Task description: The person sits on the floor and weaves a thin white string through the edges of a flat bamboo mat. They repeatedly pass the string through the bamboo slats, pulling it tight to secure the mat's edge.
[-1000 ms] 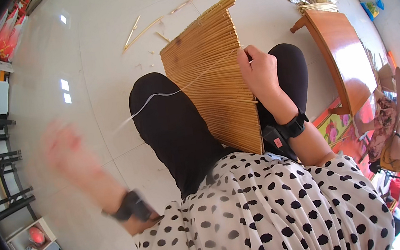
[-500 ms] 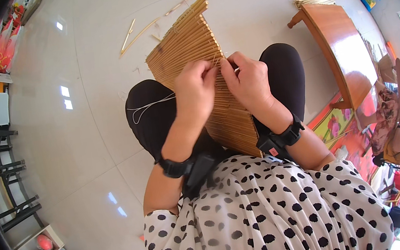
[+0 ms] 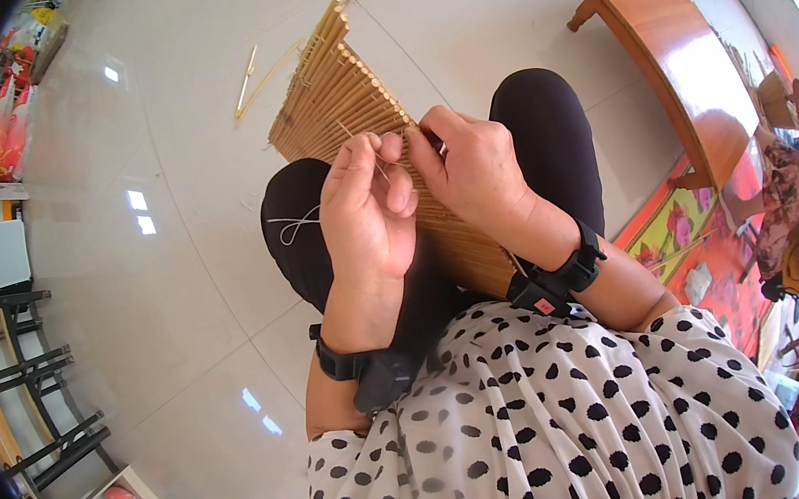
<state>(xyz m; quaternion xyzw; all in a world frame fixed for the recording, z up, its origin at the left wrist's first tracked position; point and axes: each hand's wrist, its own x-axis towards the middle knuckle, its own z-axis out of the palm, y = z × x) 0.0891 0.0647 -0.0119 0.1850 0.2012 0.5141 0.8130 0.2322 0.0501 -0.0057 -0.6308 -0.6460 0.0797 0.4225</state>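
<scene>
From my end I judge the reed mat (image 3: 328, 92), slanting between the knees (image 3: 545, 124), light, stiff along its stalks yet floppy across them, best gripped at the stalk-end edge, where my right hand (image 3: 474, 164) pinches, my left hand's (image 3: 365, 214) fingers nipping a pliant thin strand (image 3: 346, 128).

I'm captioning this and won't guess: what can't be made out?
All in the head view:
Stick mat: middle hidden behind the left hand and right hand.
White thread: partly hidden by the left hand.
Thin strand pinched there: too small to tell needle from thread.
Shelf unit: cut off by the lens rim.
</scene>
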